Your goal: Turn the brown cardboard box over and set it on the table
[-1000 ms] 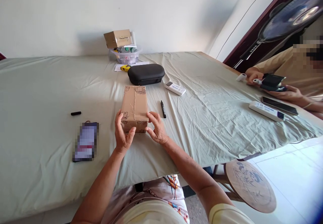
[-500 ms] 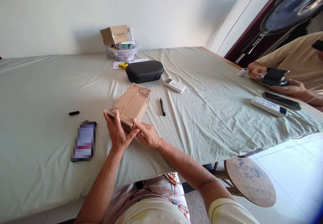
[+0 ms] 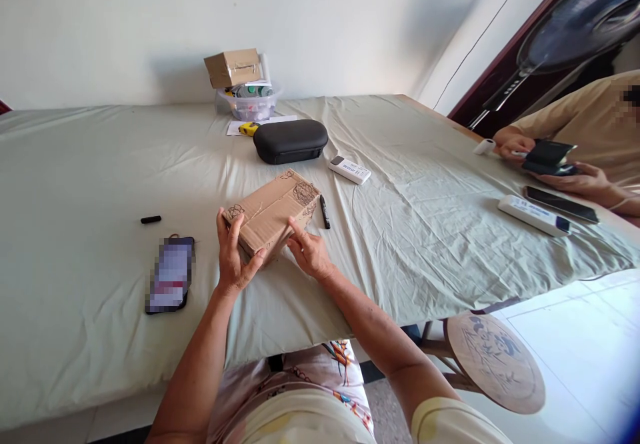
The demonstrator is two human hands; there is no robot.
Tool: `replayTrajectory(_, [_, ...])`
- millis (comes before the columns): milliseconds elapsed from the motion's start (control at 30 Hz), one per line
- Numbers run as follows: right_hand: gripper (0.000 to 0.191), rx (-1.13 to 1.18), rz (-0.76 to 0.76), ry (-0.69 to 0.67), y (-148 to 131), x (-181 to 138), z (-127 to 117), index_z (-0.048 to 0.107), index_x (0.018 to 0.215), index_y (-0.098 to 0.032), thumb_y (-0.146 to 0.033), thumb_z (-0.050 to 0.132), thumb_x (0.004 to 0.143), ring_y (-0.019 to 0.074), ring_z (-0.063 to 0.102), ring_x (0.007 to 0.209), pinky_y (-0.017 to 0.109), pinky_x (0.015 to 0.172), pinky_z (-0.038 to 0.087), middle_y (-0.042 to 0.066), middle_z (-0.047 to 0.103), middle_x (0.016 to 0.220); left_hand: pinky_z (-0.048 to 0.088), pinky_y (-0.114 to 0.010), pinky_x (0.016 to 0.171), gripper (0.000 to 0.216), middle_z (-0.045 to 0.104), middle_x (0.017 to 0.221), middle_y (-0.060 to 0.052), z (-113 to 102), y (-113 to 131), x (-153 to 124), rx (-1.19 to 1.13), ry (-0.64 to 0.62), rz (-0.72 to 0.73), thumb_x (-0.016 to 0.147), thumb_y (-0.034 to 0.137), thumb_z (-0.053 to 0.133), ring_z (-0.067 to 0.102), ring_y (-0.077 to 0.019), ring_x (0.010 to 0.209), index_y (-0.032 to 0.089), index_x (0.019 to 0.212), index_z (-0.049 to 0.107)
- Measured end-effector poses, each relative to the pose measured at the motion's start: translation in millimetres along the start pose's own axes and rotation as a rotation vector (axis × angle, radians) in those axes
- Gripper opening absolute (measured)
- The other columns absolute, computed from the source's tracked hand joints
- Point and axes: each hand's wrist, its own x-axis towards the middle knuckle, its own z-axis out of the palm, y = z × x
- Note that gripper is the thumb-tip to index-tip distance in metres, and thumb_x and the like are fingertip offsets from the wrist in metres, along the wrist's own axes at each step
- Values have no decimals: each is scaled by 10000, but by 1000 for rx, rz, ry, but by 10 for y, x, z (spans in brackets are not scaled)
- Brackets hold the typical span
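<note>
A brown cardboard box [image 3: 273, 214] with black scribbles on its corners lies on the cloth-covered table in front of me. My left hand [image 3: 235, 257] grips its near left end, fingers on the top edge and thumb at the near corner. On the near right side, my right hand [image 3: 311, 252] holds the box with the index finger reaching onto the top edge; its other fingers are curled and partly hidden. Just right of the box is a black marker [image 3: 325, 213] without its cap. The black cap [image 3: 151, 219] lies far to the left, above a phone [image 3: 171, 276] with a blurred screen.
Behind the box sit a black hard case [image 3: 291, 141], a white power bank [image 3: 350, 170] and a yellow tape measure [image 3: 249, 129]. A plastic basket [image 3: 250, 105] carries another box [image 3: 233, 69]. At right, a person's hands [image 3: 590, 181] hold a dark pouch. A stool [image 3: 495, 364] stands below.
The cardboard box has turned clockwise and shifted right, its far right corner now close to the marker. My right hand has moved right and up along its side; my left hand stays on its end.
</note>
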Motion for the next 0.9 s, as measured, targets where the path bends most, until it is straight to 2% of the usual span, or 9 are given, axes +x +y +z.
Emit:
replayTrajectory(133, [627, 20, 229, 64, 143, 31, -125, 299, 1693, -221, -388, 424, 1101, 154, 630, 670, 283, 711, 552, 18, 719, 808, 237, -640, 1290, 854, 145, 1771, -205, -10, -18, 3, -31, -15, -7, 935, 629, 644, 170, -432, 1644, 257, 1644, 346])
replayTrajectory(300, [729, 104, 482, 88, 278, 77, -211, 220, 1708, -198, -453, 467, 1072, 198, 686, 743, 335, 747, 578, 58, 785, 908, 235, -628, 1293, 841, 192, 1754, -211, -12, -26, 2, -35, 2, 8, 920, 659, 650, 208, -432, 1633, 247, 1609, 402])
replayTrajectory(433, [673, 98, 586, 1, 349, 92, -189, 403, 1631, -154, -465, 505, 1043, 219, 721, 756, 344, 751, 579, 60, 788, 875, 232, -600, 1299, 802, 248, 1732, -206, -20, -12, -6, -55, 30, -9, 910, 658, 669, 244, -416, 1623, 242, 1563, 457])
replayTrajectory(533, [663, 83, 614, -36, 359, 89, -167, 448, 1603, -137, -454, 526, 1025, 221, 735, 779, 334, 773, 572, 52, 786, 854, 259, -566, 1297, 798, 304, 1704, -190, -40, -46, -1, -94, 95, -71, 893, 691, 666, 282, -404, 1609, 239, 1526, 487])
replayTrajectory(600, [656, 97, 614, -49, 349, 83, -164, 459, 1596, -141, -462, 525, 1028, 207, 730, 758, 318, 771, 562, 37, 776, 815, 301, -542, 1283, 818, 376, 1657, -180, -51, -104, 13, -161, 181, -135, 870, 723, 666, 352, -396, 1572, 229, 1500, 498])
replayTrajectory(667, [598, 131, 596, -54, 332, 75, -163, 547, 1528, -149, -498, 501, 1044, 188, 712, 718, 302, 754, 553, 29, 760, 777, 366, -523, 1250, 835, 476, 1574, -178, -42, -170, 30, -280, 291, -231, 861, 747, 649, 454, -379, 1499, 211, 1483, 497])
replayTrajectory(733, [577, 174, 552, -35, 308, 67, -156, 616, 1452, -165, -561, 478, 1055, 168, 684, 680, 291, 724, 546, 31, 753, 788, 435, -506, 1203, 830, 543, 1516, -179, -5, -216, 38, -458, 355, -368, 898, 780, 553, 529, -348, 1434, 210, 1497, 477])
replayTrajectory(833, [651, 286, 450, -27, 261, 57, -129, 553, 1505, -181, -639, 461, 1053, 148, 666, 677, 290, 709, 556, 51, 762, 907, 514, -458, 1131, 830, 572, 1523, -168, 89, -226, 12, -639, 284, -550, 960, 830, 319, 576, -294, 1401, 255, 1545, 445])
replayTrajectory(900, [715, 395, 385, -60, 233, 48, -107, 442, 1589, -189, -665, 438, 1056, 151, 690, 718, 297, 713, 574, 79, 764, 1007, 555, -431, 1070, 831, 584, 1528, -151, 148, -215, -28, -651, 209, -603, 962, 848, 269, 609, -275, 1369, 290, 1553, 444])
